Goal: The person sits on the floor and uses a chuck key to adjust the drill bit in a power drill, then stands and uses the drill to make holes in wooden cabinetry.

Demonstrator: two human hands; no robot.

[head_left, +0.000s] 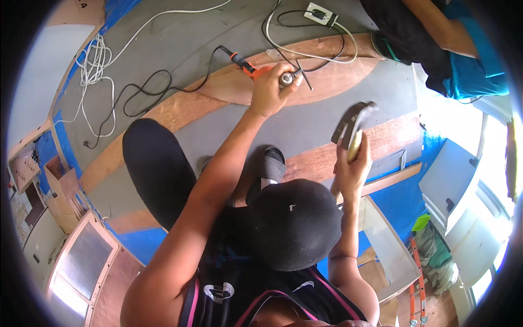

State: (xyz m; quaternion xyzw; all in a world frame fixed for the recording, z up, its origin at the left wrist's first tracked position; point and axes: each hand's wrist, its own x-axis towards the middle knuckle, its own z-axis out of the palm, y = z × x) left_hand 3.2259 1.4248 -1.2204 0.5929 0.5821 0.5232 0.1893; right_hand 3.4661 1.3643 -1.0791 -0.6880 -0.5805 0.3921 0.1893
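My left hand (268, 92) is closed round the front of an orange and black corded power drill (251, 70), its round metal chuck (286, 80) showing beside my fingers. A thin dark T-shaped rod (303, 74) stands out just past my fingertips; whether I grip it too is unclear. Off to the right, my right hand (353, 166) grips the yellowish handle of a hammer (351, 122), its dark head tilted up and away. Below the drill lies a curved, pointed wooden panel (327, 82) on a grey surface (218, 131).
The drill's black cord (169, 87) loops leftward near a tangled white cable (98, 62). A white power strip (320, 14) lies at the far side. Another person (463, 49) is at the upper right. My knees and sandalled foot (272, 163) are close below my hands.
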